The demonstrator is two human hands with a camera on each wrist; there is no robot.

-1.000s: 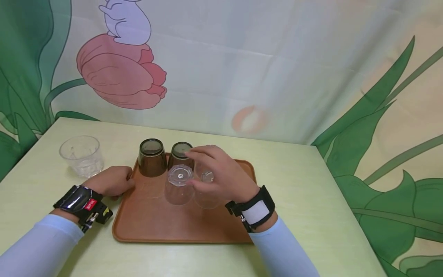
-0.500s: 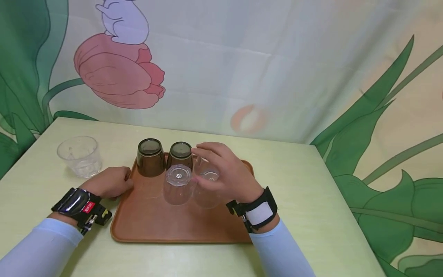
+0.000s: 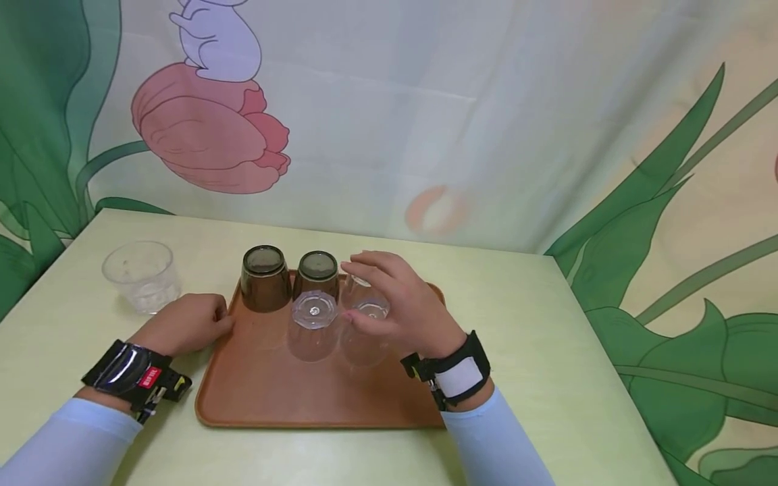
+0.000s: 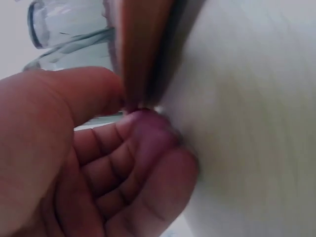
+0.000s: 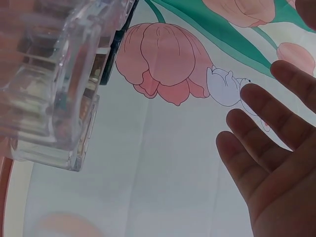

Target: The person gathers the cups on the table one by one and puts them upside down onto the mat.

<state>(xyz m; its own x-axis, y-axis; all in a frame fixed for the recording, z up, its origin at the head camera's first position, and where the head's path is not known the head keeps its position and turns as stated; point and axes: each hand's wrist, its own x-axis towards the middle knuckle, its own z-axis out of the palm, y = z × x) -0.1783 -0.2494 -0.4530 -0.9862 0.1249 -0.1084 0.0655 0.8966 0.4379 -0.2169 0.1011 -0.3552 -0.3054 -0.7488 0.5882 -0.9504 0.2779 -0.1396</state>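
Observation:
My left hand (image 3: pixel 185 324) pinches the left rim of a brown tray (image 3: pixel 273 398); the left wrist view shows thumb and fingertips meeting at the tray's edge (image 4: pixel 140 54). Two smoky dark glasses (image 3: pixel 265 287) stand upside down along the tray's back. In front of them is an upturned clear glass (image 3: pixel 313 341), with another clear glass (image 3: pixel 362 347) beside it on the right. Behind that one, a further clear glass (image 3: pixel 354 291) is partly covered by my right hand (image 3: pixel 398 304). That hand hovers over the glasses, fingers spread, and its palm holds nothing in the right wrist view.
A wider clear tumbler (image 3: pixel 142 277) stands upright on the pale table (image 3: pixel 504 324), left of the tray and behind my left hand. A printed curtain (image 3: pixel 365 121) hangs along the table's back edge.
My right hand has shifted slightly right, its fingertips drawing away from the front clear glass and the dark glass behind it. The left hand stays at the tray's rim, its wrist a little lower.

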